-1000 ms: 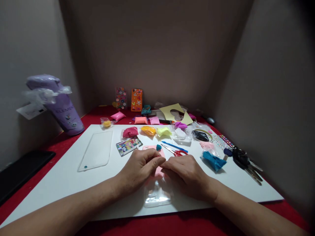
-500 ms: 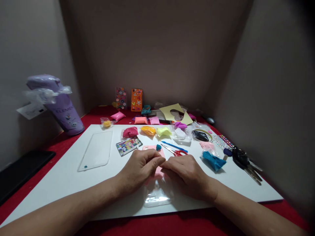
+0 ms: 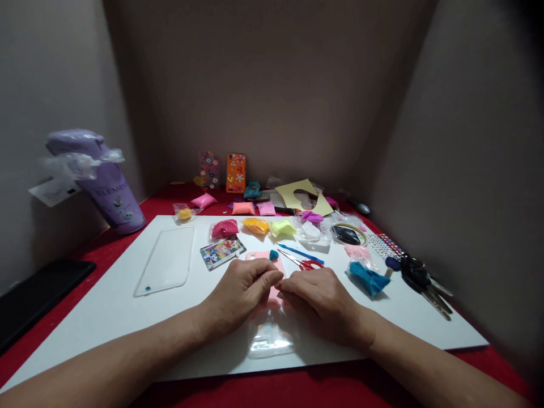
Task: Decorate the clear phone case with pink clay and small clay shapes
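Above a clear phone case (image 3: pixel 272 343) whose upper part is pink, my left hand (image 3: pixel 242 289) and my right hand (image 3: pixel 325 303) meet with bent fingers. Both thumbs and fingertips are pinched together; whatever lies between them is too small or hidden to name. My hands cover much of the case's middle. A small teal clay lump (image 3: pixel 274 255) rests at the top of the pink part, just beyond my left fingers. Red-handled scissors (image 3: pixel 304 263) and a blue pen-like tool (image 3: pixel 301 253) lie beyond my right hand.
On the white board (image 3: pixel 106 328) lie another clear case (image 3: pixel 165 260), a picture card (image 3: pixel 223 253), several clay packets including a blue one (image 3: pixel 369 277), and keys (image 3: pixel 429 289). A purple tumbler (image 3: pixel 110 192) stands at left. Decorated cases, one orange (image 3: pixel 236 173), stand at the back.
My left thumb tip has shifted very slightly to the left, widening the small gap to my right fingers. Everything else stays put.
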A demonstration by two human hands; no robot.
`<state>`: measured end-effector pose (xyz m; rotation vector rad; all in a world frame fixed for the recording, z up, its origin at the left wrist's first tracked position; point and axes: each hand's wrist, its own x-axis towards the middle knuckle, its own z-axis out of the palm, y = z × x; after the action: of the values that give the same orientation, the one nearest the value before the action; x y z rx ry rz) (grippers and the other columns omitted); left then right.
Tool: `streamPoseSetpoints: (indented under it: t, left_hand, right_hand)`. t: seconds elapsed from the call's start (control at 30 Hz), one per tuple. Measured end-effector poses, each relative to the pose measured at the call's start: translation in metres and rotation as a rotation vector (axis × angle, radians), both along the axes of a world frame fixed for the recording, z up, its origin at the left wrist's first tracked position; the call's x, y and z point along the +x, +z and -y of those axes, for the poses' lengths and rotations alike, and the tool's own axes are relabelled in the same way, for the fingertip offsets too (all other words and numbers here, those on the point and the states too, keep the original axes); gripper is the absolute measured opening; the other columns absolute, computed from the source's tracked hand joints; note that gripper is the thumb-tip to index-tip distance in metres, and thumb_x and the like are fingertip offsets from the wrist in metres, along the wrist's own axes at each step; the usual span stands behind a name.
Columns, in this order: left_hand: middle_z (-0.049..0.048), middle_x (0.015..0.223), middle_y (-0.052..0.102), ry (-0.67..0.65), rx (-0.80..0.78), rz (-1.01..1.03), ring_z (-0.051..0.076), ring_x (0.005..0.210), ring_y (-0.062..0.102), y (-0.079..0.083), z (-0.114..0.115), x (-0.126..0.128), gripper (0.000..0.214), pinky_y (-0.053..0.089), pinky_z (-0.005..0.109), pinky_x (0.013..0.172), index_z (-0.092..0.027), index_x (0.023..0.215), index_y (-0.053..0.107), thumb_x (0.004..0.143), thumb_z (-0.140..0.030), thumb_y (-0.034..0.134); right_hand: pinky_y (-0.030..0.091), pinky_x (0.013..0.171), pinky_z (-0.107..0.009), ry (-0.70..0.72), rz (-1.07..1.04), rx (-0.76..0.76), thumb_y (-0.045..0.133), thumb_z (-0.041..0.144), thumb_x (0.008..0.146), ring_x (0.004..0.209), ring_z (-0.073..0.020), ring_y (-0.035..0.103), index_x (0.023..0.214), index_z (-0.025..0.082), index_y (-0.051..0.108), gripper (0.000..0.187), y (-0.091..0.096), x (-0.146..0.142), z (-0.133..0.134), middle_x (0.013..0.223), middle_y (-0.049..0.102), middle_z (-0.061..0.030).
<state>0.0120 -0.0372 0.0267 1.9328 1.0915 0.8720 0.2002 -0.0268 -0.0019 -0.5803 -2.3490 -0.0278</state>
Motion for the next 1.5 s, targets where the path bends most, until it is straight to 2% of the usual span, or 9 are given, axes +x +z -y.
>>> streamPoseSetpoints:
  t: [0.17, 0.37, 0.57, 0.83, 1.03, 1.2, 1.37, 1.5]
  left_hand:
    - [-0.0031, 0.054, 0.053, 0.010, -0.007, -0.001, 0.009, 0.052, 0.048, -0.001, 0.000, -0.001, 0.030, 0.039, 0.021, 0.054, -0.015, 0.067, 0.058, 0.091, -0.028, 0.045]
    - [-0.0039, 0.051, 0.052, 0.015, 0.049, -0.017, 0.010, 0.051, 0.049, -0.003, -0.001, -0.001, 0.032, 0.039, 0.022, 0.055, -0.017, 0.060, 0.051, 0.090, -0.026, 0.045]
    - [-0.0040, 0.051, 0.051, 0.049, 0.114, -0.044, 0.009, 0.051, 0.047, 0.002, 0.001, 0.001, 0.030, 0.037, 0.021, 0.053, -0.017, 0.058, 0.051, 0.087, -0.024, 0.048]
    - [-0.0042, 0.049, 0.052, 0.070, 0.094, -0.050, 0.009, 0.051, 0.045, 0.006, 0.002, 0.001, 0.031, 0.036, 0.020, 0.051, -0.016, 0.055, 0.051, 0.084, -0.025, 0.054]
    - [-0.0031, 0.047, 0.054, 0.086, 0.069, -0.052, 0.009, 0.049, 0.048, 0.008, 0.004, 0.001, 0.029, 0.036, 0.021, 0.050, -0.016, 0.055, 0.056, 0.082, -0.027, 0.056]
    - [-0.0029, 0.044, 0.054, 0.104, 0.062, -0.057, 0.010, 0.046, 0.048, 0.006, 0.004, 0.000, 0.032, 0.037, 0.021, 0.048, -0.016, 0.053, 0.054, 0.081, -0.030, 0.058]
    - [-0.0031, 0.043, 0.054, 0.113, 0.067, -0.067, 0.010, 0.045, 0.048, 0.006, 0.003, 0.000, 0.033, 0.036, 0.021, 0.048, -0.016, 0.053, 0.052, 0.081, -0.031, 0.059]
    - [-0.0034, 0.044, 0.053, 0.120, 0.066, -0.062, 0.009, 0.046, 0.047, 0.007, 0.004, 0.001, 0.034, 0.036, 0.021, 0.047, -0.016, 0.052, 0.052, 0.081, -0.031, 0.060]
  right_hand:
    - [0.032, 0.050, -0.024, 0.020, -0.008, 0.000, 0.046, 0.014, 0.089, 0.053, -0.0107, 0.048, 0.089, 0.015, 0.061, 0.014, -0.001, 0.001, 0.000, 0.063, 0.060, -0.0009]
    - [0.032, 0.049, -0.023, 0.015, -0.005, -0.007, 0.045, 0.014, 0.090, 0.051, -0.0100, 0.046, 0.083, 0.015, 0.060, 0.017, 0.002, 0.000, 0.001, 0.060, 0.058, -0.0004]
    - [0.034, 0.050, -0.023, 0.015, -0.010, -0.019, 0.044, 0.016, 0.091, 0.053, -0.0105, 0.049, 0.086, 0.015, 0.060, 0.017, 0.000, 0.000, 0.000, 0.063, 0.061, -0.0017]
    - [0.031, 0.047, -0.024, -0.011, 0.023, -0.011, 0.043, 0.019, 0.092, 0.050, -0.0103, 0.044, 0.082, 0.015, 0.060, 0.020, 0.002, 0.000, 0.002, 0.058, 0.055, 0.0008]
    - [0.031, 0.049, -0.024, -0.003, 0.024, -0.014, 0.043, 0.019, 0.093, 0.051, -0.0106, 0.045, 0.084, 0.015, 0.061, 0.020, 0.002, -0.001, 0.001, 0.059, 0.056, 0.0003]
    - [0.030, 0.048, -0.024, -0.001, 0.027, -0.013, 0.043, 0.018, 0.092, 0.050, -0.0103, 0.044, 0.080, 0.015, 0.060, 0.022, 0.003, -0.001, 0.001, 0.058, 0.055, 0.0005]
    - [0.032, 0.048, -0.023, 0.011, 0.024, -0.012, 0.043, 0.017, 0.093, 0.051, -0.0099, 0.046, 0.087, 0.014, 0.061, 0.020, 0.004, 0.000, 0.001, 0.060, 0.056, 0.0005]
    - [0.032, 0.048, -0.023, 0.004, 0.028, -0.012, 0.043, 0.018, 0.093, 0.051, -0.0100, 0.046, 0.084, 0.015, 0.061, 0.021, 0.003, 0.000, 0.001, 0.060, 0.056, 0.0007]
